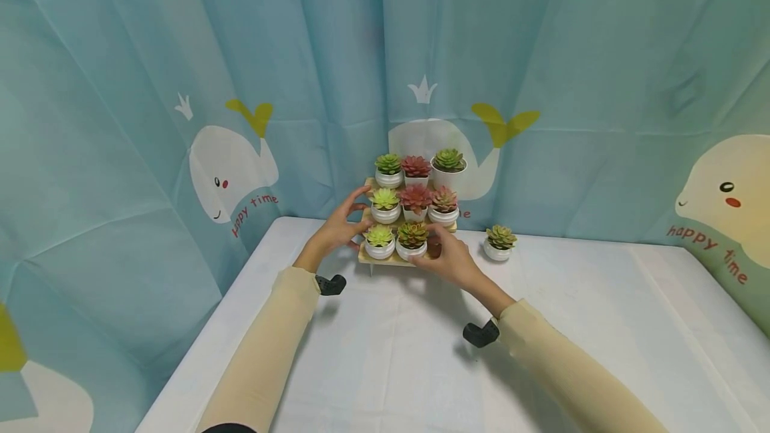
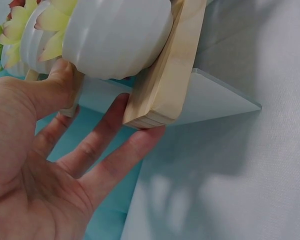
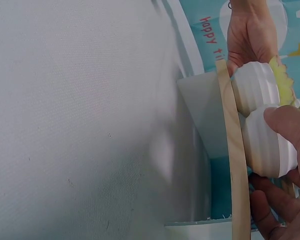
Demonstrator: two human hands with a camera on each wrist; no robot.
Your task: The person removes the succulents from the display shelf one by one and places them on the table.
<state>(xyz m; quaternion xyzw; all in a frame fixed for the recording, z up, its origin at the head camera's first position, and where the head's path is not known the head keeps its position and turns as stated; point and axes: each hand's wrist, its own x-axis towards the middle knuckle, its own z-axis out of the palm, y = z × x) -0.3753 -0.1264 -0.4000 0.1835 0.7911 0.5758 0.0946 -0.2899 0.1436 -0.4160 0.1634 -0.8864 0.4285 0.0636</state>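
A three-tier wooden plant stand (image 1: 391, 260) with clear side panels holds several succulents in white pots. My right hand (image 1: 452, 259) grips a green-and-red succulent (image 1: 412, 239) on the bottom tier. In the right wrist view, the thumb presses that plant's ribbed white pot (image 3: 270, 142), with fingers at its other side. At the stand's left end is my left hand (image 1: 333, 229), fingers spread. Its thumb and fingertips touch the ends of the wooden boards (image 2: 162, 95) in the left wrist view. Beside the held pot sits a yellow-green succulent (image 1: 379, 239).
A single green potted succulent (image 1: 499, 243) stands on the white table (image 1: 589, 326), right of the stand. Two red succulents share the middle tier with a yellow-green one (image 1: 385, 202). A blue curtain (image 1: 337, 52) with whale prints hangs close behind the stand.
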